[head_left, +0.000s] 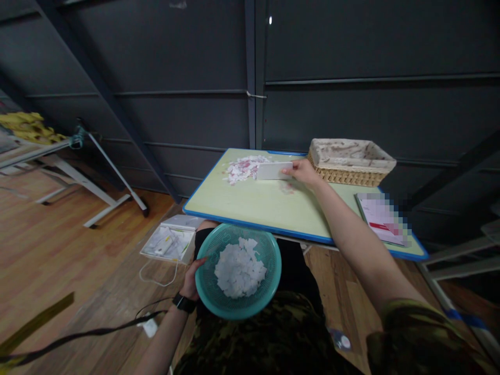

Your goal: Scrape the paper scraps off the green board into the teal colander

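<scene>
- One teal colander: lower centre of the frame, over the person's lap. White paper scraps lie inside it.
- Left hand: fingers grasp the colander's left rim. A dark wristwatch is on this wrist.
- Right hand: thumb and fingers pinch the right end of a white rectangular panel, centre of the frame. Whether its lower edge touches the surface cannot be told.
- White and pink scraps: spread just beside the panel's left end, on a pale yellow tabletop with blue edging.
- Cloth-lined wicker basket: right of centre, on the tabletop's far edge.
- Open white box: lower left, near the colander.
</scene>
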Demonstrator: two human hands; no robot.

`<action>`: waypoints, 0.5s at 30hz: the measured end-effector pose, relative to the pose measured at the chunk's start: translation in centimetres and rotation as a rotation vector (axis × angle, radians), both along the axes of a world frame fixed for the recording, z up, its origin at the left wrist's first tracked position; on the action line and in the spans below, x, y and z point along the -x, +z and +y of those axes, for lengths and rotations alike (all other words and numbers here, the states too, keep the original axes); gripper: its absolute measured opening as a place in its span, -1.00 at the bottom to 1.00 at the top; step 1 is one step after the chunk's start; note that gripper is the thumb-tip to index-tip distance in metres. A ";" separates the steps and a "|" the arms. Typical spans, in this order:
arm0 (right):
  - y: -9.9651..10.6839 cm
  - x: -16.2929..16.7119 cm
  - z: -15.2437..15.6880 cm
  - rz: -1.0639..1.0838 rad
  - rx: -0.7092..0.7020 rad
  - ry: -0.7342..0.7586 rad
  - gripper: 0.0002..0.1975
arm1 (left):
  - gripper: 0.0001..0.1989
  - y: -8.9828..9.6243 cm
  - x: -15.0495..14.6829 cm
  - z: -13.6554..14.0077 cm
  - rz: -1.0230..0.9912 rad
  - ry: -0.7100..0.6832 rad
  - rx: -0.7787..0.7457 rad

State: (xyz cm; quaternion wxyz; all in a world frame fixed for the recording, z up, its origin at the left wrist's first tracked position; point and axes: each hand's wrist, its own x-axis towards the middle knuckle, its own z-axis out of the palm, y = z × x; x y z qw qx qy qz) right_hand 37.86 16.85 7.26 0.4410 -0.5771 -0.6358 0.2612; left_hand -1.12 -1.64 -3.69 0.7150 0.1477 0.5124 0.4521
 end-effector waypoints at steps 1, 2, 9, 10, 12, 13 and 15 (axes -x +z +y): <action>0.1 -0.3 0.1 -0.013 0.001 0.002 -0.61 | -0.91 0.0 0.0 0.0 0.000 0.011 0.003; 0.2 -0.6 0.1 -0.027 0.005 0.004 -0.59 | -0.91 -0.1 -0.1 0.1 0.001 0.025 0.008; 0.6 -2.0 -0.3 0.002 0.023 0.048 -0.49 | -0.95 -0.5 0.1 0.1 0.002 0.049 0.023; 0.6 -1.7 -0.3 0.008 0.010 0.034 -0.48 | -0.95 -0.6 0.2 0.1 -0.001 0.047 0.021; 0.3 -0.8 -0.2 0.012 -0.016 0.023 -0.47 | -0.96 -0.7 0.2 0.1 -0.002 0.045 0.009; 0.2 -0.3 -0.2 0.011 -0.025 0.027 -0.47 | -0.96 -0.8 0.3 0.1 0.000 0.046 0.002; 0.0 0.6 0.0 -0.002 -0.028 0.043 -0.47 | -0.95 -0.9 0.3 0.1 0.002 0.043 -0.012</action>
